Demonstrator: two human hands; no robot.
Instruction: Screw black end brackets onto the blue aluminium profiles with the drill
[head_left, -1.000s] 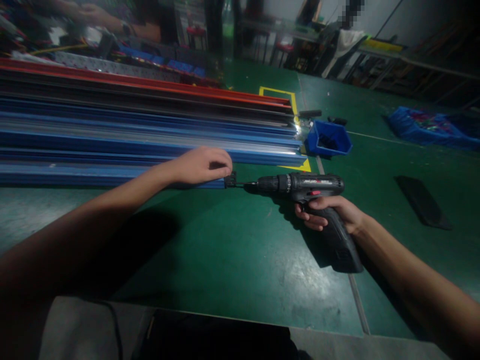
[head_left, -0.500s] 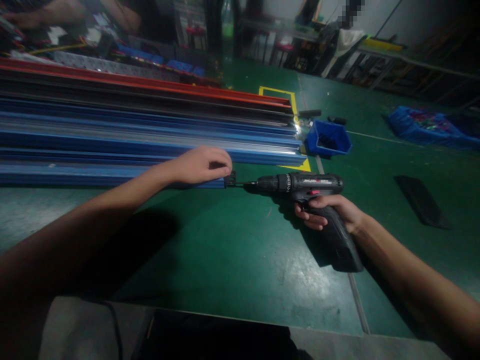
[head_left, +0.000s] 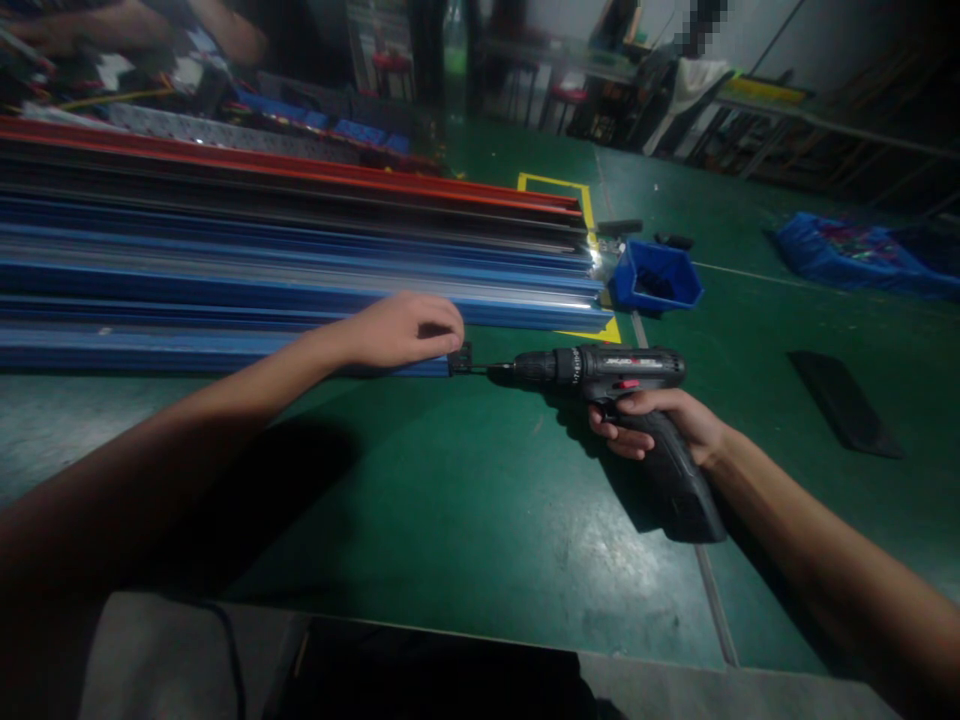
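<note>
My right hand (head_left: 660, 425) is wrapped round the grip of a black cordless drill (head_left: 630, 368), which points left. From its chuck a thin bit (head_left: 484, 369) reaches to a small black end piece (head_left: 463, 355) at the tip of the nearest blue metal profile (head_left: 427, 368). Over that same tip lies my left hand (head_left: 409, 328), its fingers curled down and gripping the profile's end. The underside of the left fingers is hidden. Whether the bit sits in a screw is too small to tell.
Behind my left hand lie more long blue profiles (head_left: 510, 290), dark ones and a red one (head_left: 450, 183). A blue bin (head_left: 660, 275) with dark parts stands past their ends. A flat black piece (head_left: 844, 405) lies at right. Another person's arm (head_left: 112, 35) shows top left.
</note>
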